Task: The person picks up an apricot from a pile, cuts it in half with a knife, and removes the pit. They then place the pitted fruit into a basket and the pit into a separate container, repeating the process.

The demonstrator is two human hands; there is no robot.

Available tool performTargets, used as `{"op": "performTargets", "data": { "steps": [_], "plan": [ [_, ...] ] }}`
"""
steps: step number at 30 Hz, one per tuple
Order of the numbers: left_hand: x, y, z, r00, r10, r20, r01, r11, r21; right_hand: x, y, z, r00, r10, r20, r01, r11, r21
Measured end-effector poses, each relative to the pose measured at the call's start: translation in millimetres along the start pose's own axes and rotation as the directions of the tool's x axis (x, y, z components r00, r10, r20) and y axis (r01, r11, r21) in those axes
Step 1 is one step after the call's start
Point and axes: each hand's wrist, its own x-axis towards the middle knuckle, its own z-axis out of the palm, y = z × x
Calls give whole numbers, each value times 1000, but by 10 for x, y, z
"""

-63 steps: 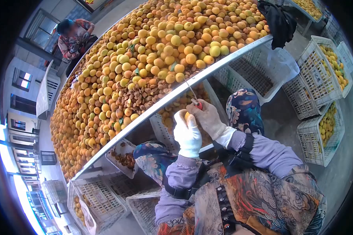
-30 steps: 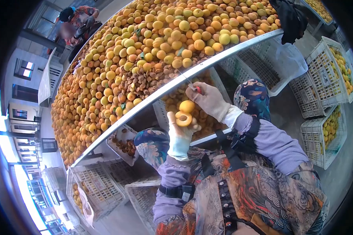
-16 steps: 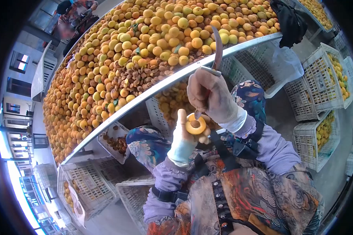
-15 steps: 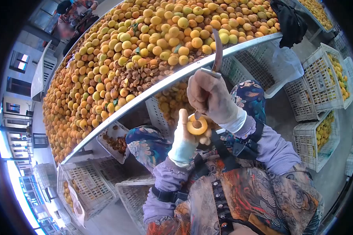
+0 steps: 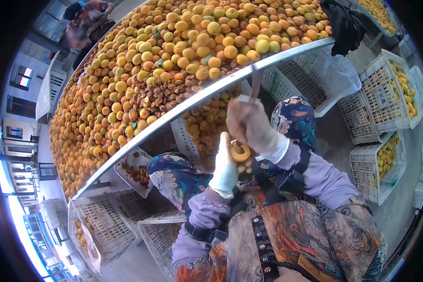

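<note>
My left hand (image 5: 224, 168), in a pale glove, is closed around a cut apricot (image 5: 241, 152), its open face turned up with a hollow showing. Whether a pit still sits in it I cannot make out. Just above and to the right, my right hand (image 5: 249, 123), in a stained glove and blurred by motion, grips a curved knife (image 5: 255, 84). Its blade points up, away from the fruit, and the handle is hidden in the fist. Below both hands stands a white crate (image 5: 183, 141) of cut apricots.
A metal-rimmed table (image 5: 211, 93) heaped with whole apricots (image 5: 122, 84) spans the far side, with a pile of pits (image 5: 162, 96) near its edge. Slatted crates (image 5: 357, 117) stand at right, more crates (image 5: 103, 221) at lower left. Another person (image 5: 91, 21) is at upper left.
My right hand and the knife have shifted slightly down and blurred. The apricot has tilted in my left hand, and the brown pit visible in it before no longer shows clearly.
</note>
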Motion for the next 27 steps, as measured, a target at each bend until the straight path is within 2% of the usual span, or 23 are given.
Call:
{"op": "performTargets", "data": {
  "steps": [1, 2, 5, 8, 9, 10, 11, 12, 14, 16, 17, 18, 20, 21, 22, 23, 24, 26, 27],
  "plan": [
    [-12, -17, -2, 1000, -7, -1, 7, 1000, 4, 103, 76, -136, 995, 95, 0, -93, 975, 199],
    [-26, -24, -2, 1000, -17, -3, 17, 1000, 23, 99, 108, -154, 995, 95, -5, -92, 974, 205],
    [-17, -5, 11, 999, -4, 46, 0, 997, 77, 134, 109, -190, 964, 227, -141, -145, 886, 440],
    [45, -45, -40, 991, -13, 130, 9, 999, 30, 170, 121, -269, 943, 273, -191, -148, 856, 495],
    [66, -37, -21, 991, -12, 132, 7, 999, 35, 161, 101, -263, 952, 223, -211, -105, 882, 460],
    [84, -40, 13, 987, -7, 162, 30, 990, -136, 161, 90, -252, 951, 221, -214, -101, 881, 463],
    [88, -35, 49, 981, 1, 192, 59, 951, -303, 167, 67, -213, 946, 198, -255, -95, 925, 367],
    [58, 44, 68, 986, -46, 161, 101, 928, -357, 181, 32, -172, 941, 168, -294, -88, 960, 267],
    [62, 15, 82, 989, -20, 146, 73, 927, -367, 191, 0, -127, 920, 215, -327, -111, 945, 308],
    [87, -33, 63, 996, 69, 50, -61, 989, -137, 198, 67, -134, 943, 193, -270, -93, 934, 344],
    [71, -35, 120, 994, 106, -35, -109, 991, -84, 215, 93, -138, 944, 199, -263, -92, 925, 369],
    [76, -49, 83, 994, 100, -33, -103, 992, -79, 228, 127, -182, 943, 197, -269, -87, 924, 373],
    [82, -95, -8, 991, 137, 7, -136, 979, 154, 246, 157, -261, 911, 354, -210, -215, 845, 490],
    [81, -109, 6, 992, 122, -10, -119, 982, 149, 245, 154, -269, 912, 352, -212, -213, 845, 490],
    [86, -113, -2, 993, 120, -8, -117, 982, 151, 236, 151, -271, 884, 419, -207, -265, 813, 518],
    [89, -123, -17, 981, 189, 35, -192, 953, 233, 223, 148, -269, 851, 485, -200, -314, 776, 546],
    [90, -125, -26, 963, 254, 85, -268, 912, 310, 223, 156, -283, 850, 486, -204, -312, 776, 549],
    [71, -73, -28, 973, 212, 94, -231, 923, 308, 238, 160, -310, 826, 548, -130, -356, 687, 634],
    [68, -49, -26, 979, 175, 100, -198, 932, 305, 245, 159, -298, 827, 546, -132, -352, 688, 635]
  ]
}}
